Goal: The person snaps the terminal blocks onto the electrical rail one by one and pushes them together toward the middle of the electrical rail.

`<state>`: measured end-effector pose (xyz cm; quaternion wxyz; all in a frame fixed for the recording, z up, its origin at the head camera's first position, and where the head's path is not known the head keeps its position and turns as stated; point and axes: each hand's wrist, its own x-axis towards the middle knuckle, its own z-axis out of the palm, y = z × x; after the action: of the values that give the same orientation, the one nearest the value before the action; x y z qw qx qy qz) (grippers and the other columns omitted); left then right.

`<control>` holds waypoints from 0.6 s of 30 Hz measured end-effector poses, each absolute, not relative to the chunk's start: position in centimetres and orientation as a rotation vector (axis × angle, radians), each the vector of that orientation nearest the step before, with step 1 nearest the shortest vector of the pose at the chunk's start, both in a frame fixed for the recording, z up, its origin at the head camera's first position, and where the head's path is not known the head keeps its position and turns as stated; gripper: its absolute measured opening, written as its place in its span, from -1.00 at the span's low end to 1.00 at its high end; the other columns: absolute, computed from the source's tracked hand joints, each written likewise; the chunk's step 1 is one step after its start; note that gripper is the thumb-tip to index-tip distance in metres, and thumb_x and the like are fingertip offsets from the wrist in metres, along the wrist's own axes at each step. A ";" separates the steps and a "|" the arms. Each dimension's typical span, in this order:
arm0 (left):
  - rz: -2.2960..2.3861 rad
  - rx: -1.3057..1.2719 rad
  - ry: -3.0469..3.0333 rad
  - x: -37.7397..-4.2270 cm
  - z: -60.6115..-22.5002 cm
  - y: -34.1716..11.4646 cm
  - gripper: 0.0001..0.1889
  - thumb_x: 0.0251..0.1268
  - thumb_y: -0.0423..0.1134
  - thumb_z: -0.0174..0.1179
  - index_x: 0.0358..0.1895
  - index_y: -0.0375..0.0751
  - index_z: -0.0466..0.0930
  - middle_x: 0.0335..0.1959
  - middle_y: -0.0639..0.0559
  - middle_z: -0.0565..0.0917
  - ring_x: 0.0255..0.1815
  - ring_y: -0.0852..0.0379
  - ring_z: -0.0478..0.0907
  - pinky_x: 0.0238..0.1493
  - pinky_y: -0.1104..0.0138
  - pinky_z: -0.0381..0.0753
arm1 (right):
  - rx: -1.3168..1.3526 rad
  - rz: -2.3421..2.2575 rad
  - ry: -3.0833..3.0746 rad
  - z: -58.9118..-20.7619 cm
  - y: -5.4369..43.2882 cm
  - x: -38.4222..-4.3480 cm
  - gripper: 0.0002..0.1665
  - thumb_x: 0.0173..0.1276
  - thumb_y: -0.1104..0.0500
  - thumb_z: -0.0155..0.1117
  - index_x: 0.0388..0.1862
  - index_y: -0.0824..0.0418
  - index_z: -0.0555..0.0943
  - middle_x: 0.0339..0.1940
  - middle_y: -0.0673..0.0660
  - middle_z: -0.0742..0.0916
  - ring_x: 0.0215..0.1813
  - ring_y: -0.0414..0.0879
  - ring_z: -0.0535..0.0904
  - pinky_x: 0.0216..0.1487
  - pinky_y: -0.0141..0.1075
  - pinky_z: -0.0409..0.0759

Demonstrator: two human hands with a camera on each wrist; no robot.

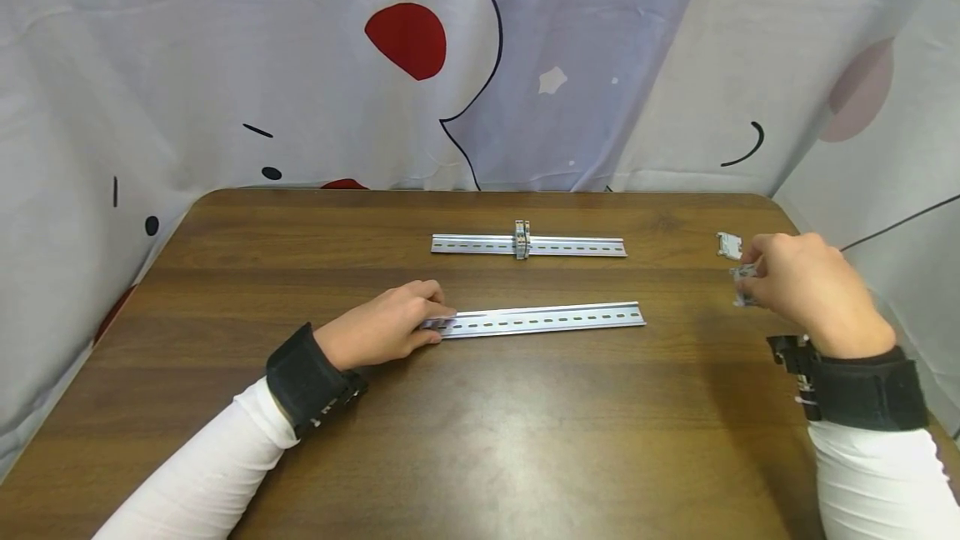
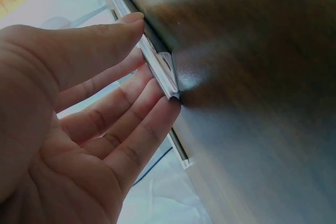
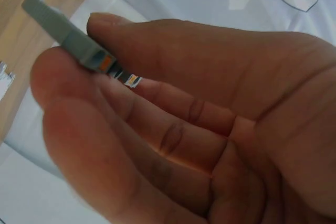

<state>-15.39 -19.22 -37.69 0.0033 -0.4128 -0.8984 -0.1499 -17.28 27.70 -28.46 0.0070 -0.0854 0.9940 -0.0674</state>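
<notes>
My left hand (image 1: pixel 390 319) grips the left end of a slotted metal DIN rail (image 1: pixel 540 319) lying on the table. In the left wrist view the thumb is on one side of the rail (image 2: pixel 157 69) and the fingertips are on the other. Over the table's right side, my right hand (image 1: pixel 813 286) pinches a grey terminal block (image 3: pixel 68 32) between thumb and forefinger; orange spots show on its edge. Just beyond that hand lies another pale terminal block (image 1: pixel 728 245). Farther back, a second DIN rail (image 1: pixel 577 247) carries several terminal blocks (image 1: pixel 522 240) clipped near its middle.
The brown wooden table (image 1: pixel 517 432) has a back edge against a hanging printed cloth (image 1: pixel 570 40). The cloth also runs along the left and right sides.
</notes>
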 end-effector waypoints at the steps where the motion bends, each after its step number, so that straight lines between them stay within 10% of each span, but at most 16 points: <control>1: -0.467 -1.293 -2.817 -15.4 -37.7 -19.2 -0.65 0.22 -0.29 0.36 0.07 -0.30 0.66 -0.16 -0.05 0.55 -0.20 0.14 0.52 -0.20 0.32 0.56 | -0.266 -0.211 3.101 -28.4 27.5 -17.2 -0.67 0.13 0.17 0.39 -0.15 0.32 0.61 -0.44 0.10 0.74 -0.44 0.00 0.59 -0.55 -0.13 0.43; 18: -0.460 -1.299 -2.815 -15.4 -37.7 -19.2 -0.66 0.23 -0.29 0.35 0.07 -0.29 0.66 -0.16 -0.05 0.55 -0.20 0.15 0.50 -0.19 0.32 0.56 | -0.542 -0.203 3.095 -31.1 22.8 -17.5 -0.83 0.09 0.27 0.43 -0.34 0.32 0.65 -0.59 0.00 0.67 -0.53 -0.09 0.55 -0.48 -0.10 0.51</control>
<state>-15.40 -19.25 -37.73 0.0038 -0.4145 -0.8981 -0.1468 -17.51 22.79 -31.06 -0.0037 -0.1722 0.9830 -0.0643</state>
